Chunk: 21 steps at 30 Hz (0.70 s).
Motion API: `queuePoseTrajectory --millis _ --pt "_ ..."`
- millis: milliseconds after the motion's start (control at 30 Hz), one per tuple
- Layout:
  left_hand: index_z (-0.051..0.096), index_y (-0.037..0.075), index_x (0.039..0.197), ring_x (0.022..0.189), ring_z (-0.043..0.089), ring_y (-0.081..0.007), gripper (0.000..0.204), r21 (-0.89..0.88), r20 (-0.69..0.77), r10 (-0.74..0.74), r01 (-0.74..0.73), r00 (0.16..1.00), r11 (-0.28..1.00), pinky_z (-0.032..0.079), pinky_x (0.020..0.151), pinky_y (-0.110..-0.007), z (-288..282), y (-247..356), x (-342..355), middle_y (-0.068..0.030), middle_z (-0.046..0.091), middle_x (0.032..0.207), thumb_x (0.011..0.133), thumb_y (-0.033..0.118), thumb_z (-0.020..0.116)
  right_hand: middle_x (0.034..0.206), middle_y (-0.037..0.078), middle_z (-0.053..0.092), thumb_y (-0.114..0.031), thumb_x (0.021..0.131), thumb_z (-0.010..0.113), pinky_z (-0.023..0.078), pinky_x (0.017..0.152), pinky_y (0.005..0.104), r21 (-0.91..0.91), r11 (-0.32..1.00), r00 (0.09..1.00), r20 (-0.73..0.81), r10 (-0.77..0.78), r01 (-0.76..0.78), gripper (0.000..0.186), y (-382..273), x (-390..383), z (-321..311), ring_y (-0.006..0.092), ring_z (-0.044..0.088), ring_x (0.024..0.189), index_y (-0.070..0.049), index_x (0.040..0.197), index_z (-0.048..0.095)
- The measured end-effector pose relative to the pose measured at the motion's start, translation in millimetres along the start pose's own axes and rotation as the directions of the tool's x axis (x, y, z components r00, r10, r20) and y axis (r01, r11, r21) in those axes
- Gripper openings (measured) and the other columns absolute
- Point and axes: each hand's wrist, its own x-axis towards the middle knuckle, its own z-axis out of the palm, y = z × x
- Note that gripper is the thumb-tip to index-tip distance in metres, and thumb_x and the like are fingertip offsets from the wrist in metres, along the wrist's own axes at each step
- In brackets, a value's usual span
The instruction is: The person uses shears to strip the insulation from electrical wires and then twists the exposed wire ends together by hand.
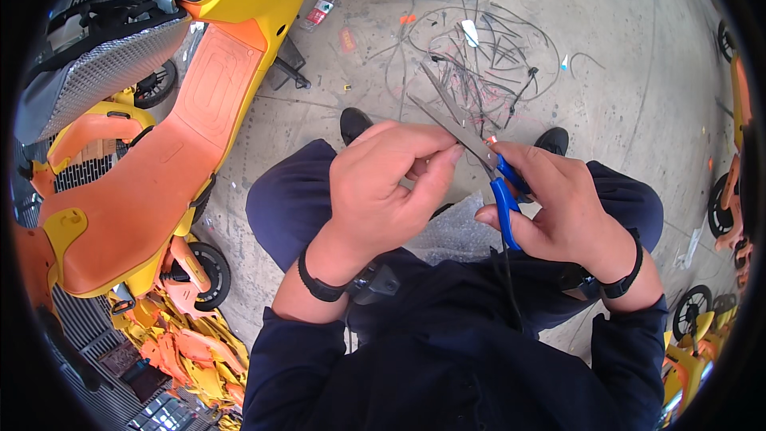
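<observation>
My right hand (562, 207) is closed on the blue handles of metal scissors (469, 136), whose long blades point up and left, slightly apart. My left hand (375, 183) is pinched beside the blades, its fingertips at their lower part; what lies between the fingers is too small to make out. A thin dark cable (507, 279) hangs below the scissors over my lap. On the concrete floor beyond lies a loose tangle of grey and black wires (495, 56), with small bright scraps among it.
A large yellow and orange scooter body (195, 104) fills the left, above a pile of plastic panels (191, 351). More scooter parts with wheels (720, 203) line the right edge. A plastic bottle (321, 8) lies beyond. Bubble wrap (459, 231) is between my knees.
</observation>
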Motion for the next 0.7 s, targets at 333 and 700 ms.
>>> queuePoseTrajectory --millis 333,700 --pt "0.065 0.001 0.083 0.059 0.061 -0.0148 0.010 0.048 0.025 -0.025 0.023 0.999 0.999 0.047 0.054 -0.025 -0.9 3.1 0.0 -0.0062 0.066 0.075 0.075 -0.002 0.070 0.069 0.010 0.061 -0.024 0.075 0.080 0.049 0.050 0.0301 0.001 1.000 1.000 0.009 0.023 -0.023 0.050 -1.8 -1.3 -0.5 0.0209 0.065 0.057 0.002 0.112 0.058" --pt "0.052 0.001 0.119 0.068 0.060 -0.0091 0.025 -0.497 0.036 -0.529 0.474 0.848 0.726 0.045 0.057 -0.020 -26.7 -1.3 7.6 -0.0103 0.063 0.107 0.098 0.016 0.051 0.067 0.011 0.060 -0.021 0.075 0.079 0.048 0.049 0.0312 0.002 0.999 0.998 0.042 -0.040 0.040 0.047 2.6 -3.1 -1.4 0.0234 0.063 0.055 0.003 0.110 0.059"
